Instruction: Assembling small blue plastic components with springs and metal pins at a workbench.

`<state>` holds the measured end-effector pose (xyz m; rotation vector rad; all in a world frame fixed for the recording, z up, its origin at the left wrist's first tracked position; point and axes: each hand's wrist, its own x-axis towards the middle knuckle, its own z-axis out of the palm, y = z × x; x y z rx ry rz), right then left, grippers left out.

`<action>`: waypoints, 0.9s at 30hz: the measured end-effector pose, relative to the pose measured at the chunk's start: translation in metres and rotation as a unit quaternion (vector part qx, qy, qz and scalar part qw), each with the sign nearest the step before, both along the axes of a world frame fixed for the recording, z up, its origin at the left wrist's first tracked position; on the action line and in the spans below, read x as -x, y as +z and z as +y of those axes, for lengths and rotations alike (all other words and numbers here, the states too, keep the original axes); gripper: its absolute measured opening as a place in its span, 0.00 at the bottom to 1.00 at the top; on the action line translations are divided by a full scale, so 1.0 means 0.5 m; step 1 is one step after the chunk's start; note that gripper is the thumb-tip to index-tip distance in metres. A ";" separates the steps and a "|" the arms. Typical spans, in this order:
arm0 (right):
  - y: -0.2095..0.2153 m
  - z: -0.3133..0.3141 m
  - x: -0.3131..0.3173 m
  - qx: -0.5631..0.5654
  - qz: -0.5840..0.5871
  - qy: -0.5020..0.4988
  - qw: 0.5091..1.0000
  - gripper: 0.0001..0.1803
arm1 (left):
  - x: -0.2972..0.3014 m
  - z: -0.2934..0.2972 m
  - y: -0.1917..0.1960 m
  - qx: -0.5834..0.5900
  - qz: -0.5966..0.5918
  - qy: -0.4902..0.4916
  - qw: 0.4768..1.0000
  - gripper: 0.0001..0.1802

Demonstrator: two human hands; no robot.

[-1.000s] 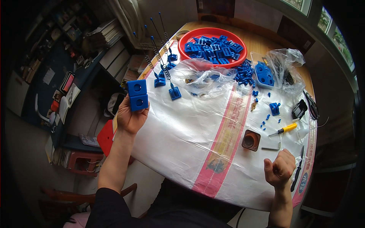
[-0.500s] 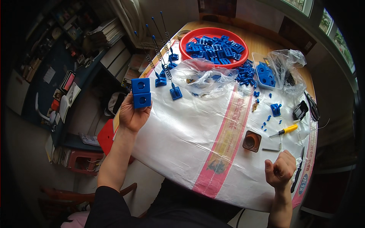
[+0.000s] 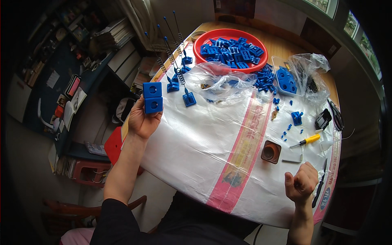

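My left hand (image 3: 143, 122) is closed around the lower end of two blue square blocks (image 3: 153, 104), stacked one above the other at the table's left edge. Each block has a round hole in the face toward me. My right hand (image 3: 301, 182) is curled into a fist with the thumb up, over the right front of the table; whatever may be inside it is hidden. Just beyond that fist lies a thin metal rod (image 3: 290, 160), and left of it stands a brown square cup (image 3: 270, 152). A black-handled knife (image 3: 317, 196) is to its right.
Several blue bases with springs and thin rods (image 3: 189, 99) stand at the back left. Behind are a red basin (image 3: 261, 41) of blue parts, a plastic bag (image 3: 220, 83), a small-parts pile (image 3: 264, 79) and a clear box (image 3: 300, 93). A yellow screwdriver (image 3: 312, 139) lies right.
My left hand has raised the two blue blocks very slightly. The right fist has stayed where it was, and the things on the table have not moved.
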<state>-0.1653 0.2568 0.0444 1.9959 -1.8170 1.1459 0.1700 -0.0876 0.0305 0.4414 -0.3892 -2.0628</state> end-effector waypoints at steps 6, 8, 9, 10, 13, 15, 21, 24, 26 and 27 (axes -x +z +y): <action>0.001 -0.001 -0.001 -0.001 0.001 -0.002 1.000 0.27 | 0.004 -0.022 -0.006 0.173 -0.160 0.029 0.971 0.11; 0.001 0.000 -0.001 -0.002 0.003 -0.002 1.000 0.27 | 0.012 -0.026 -0.009 0.362 -0.361 0.115 0.851 0.09; 0.001 0.001 0.000 -0.002 0.004 -0.002 1.000 0.27 | 0.011 -0.031 -0.012 0.391 -0.396 0.116 0.822 0.09; 0.002 0.002 0.001 -0.002 0.006 -0.002 1.000 0.27 | 0.011 -0.035 -0.013 0.419 -0.430 0.116 0.791 0.09; 0.001 0.001 0.000 0.001 0.002 0.000 1.000 0.27 | 0.002 -0.051 -0.033 0.481 -0.525 0.127 0.691 0.09; 0.001 0.000 0.000 0.001 0.002 -0.002 1.000 0.27 | 0.009 -0.049 -0.036 0.510 -0.557 0.134 0.641 0.08; 0.001 0.000 0.000 -0.002 0.003 -0.002 1.000 0.27 | 0.030 -0.034 -0.032 0.603 -0.593 0.135 0.516 0.06; 0.000 -0.001 0.000 -0.003 0.001 -0.002 1.000 0.27 | 0.020 -0.045 -0.036 0.573 -0.601 0.106 0.547 0.07; 0.000 -0.001 -0.001 -0.002 0.001 -0.002 1.000 0.27 | 0.015 -0.058 -0.042 0.543 -0.604 0.079 0.578 0.08; 0.001 -0.001 -0.001 -0.002 0.001 -0.001 1.000 0.27 | 0.012 -0.063 -0.045 0.527 -0.605 0.065 0.593 0.09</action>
